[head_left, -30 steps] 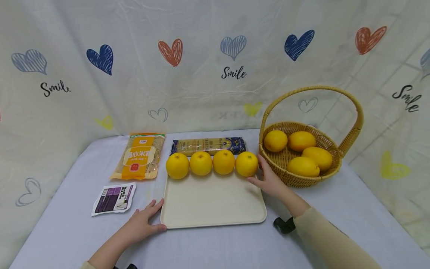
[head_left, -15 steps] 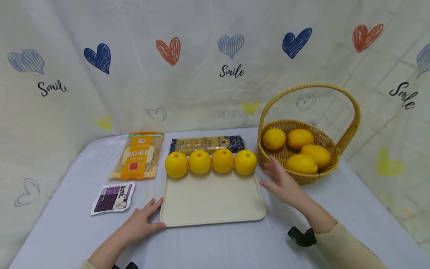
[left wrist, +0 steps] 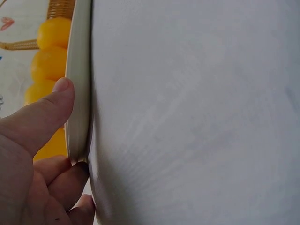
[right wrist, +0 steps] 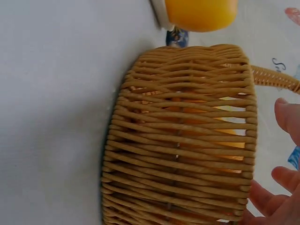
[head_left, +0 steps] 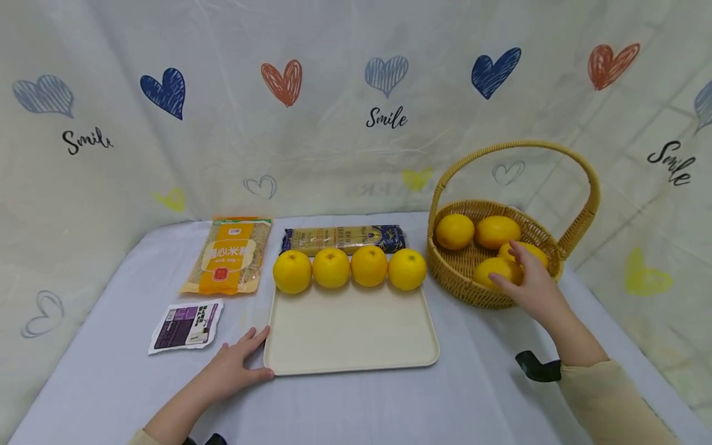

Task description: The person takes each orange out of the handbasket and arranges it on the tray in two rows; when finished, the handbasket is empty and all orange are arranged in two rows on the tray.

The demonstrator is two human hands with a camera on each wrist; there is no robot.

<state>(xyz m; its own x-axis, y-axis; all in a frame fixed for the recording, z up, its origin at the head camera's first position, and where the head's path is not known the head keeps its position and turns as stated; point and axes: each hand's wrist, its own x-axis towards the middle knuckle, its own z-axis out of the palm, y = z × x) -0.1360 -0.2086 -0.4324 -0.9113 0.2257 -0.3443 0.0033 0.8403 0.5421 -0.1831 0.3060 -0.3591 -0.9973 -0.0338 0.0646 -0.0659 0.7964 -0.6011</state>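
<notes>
My left hand [head_left: 229,371] rests at the near left corner of a cream tray [head_left: 351,337]. Its fingers are spread along the left side, and the thumb touches the corner's rim. Across the tray's far edge stands a row of several oranges [head_left: 369,266]. My right hand [head_left: 536,287] hovers over the near side of a wicker basket [head_left: 461,272], thumb and fingers apart. Beneath it lies a lemon [head_left: 489,269], partly covered by the hand. A second lemon [head_left: 525,248] behind the fingers is also partly hidden. No fruit is between my fingers in the right wrist view.
Two more yellow fruits lie farther back in the basket, under its tall arched handle [head_left: 523,144]. Behind the oranges is a long noodle packet [head_left: 339,238]. An orange-labelled grain bag [head_left: 228,256] and a small purple-and-white packet [head_left: 186,326] lie left of the tray.
My right hand has let go of the rightmost orange and moved right, from the tray to over the basket. My left hand stays at the tray's corner.
</notes>
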